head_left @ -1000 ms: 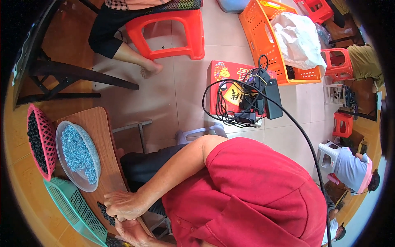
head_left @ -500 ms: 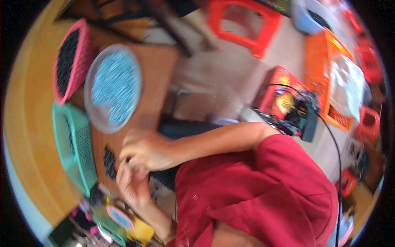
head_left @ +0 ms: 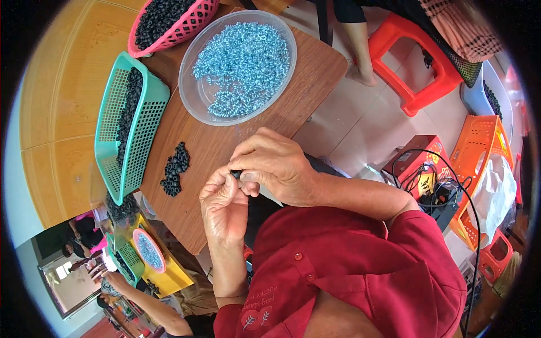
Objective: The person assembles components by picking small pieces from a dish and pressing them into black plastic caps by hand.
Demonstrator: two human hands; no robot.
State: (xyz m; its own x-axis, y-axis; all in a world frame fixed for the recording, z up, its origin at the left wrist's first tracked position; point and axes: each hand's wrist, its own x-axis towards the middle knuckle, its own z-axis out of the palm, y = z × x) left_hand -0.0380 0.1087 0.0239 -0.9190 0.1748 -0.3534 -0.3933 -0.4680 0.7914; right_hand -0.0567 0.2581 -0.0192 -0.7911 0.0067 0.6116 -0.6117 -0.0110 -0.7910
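My left hand (head_left: 221,209) and my right hand (head_left: 276,163) meet in front of my dark red shirt, fingertips touching. Between them they pinch a small black rubber-like piece (head_left: 236,174), partly covered by the fingers. A loose heap of small black ring-shaped pieces (head_left: 176,168) lies on the brown wooden table, left of my hands. Beyond them stands a clear round bowl (head_left: 190,107), holding many shiny light-blue coil-like pieces (head_left: 242,65).
A green basket (head_left: 141,121) and a pink basket (head_left: 197,25), both with black pieces, stand at the left. A red stool (head_left: 389,76), an orange crate (head_left: 479,135) and a cabled red box (head_left: 414,155) are on the right. Another person's arm (head_left: 135,296) reaches toward a yellow table (head_left: 177,276).
The view has shifted, so table, bowl and baskets sit farther right and higher, and the blur is gone. My hands stay together; the black piece between the fingertips shows more clearly.
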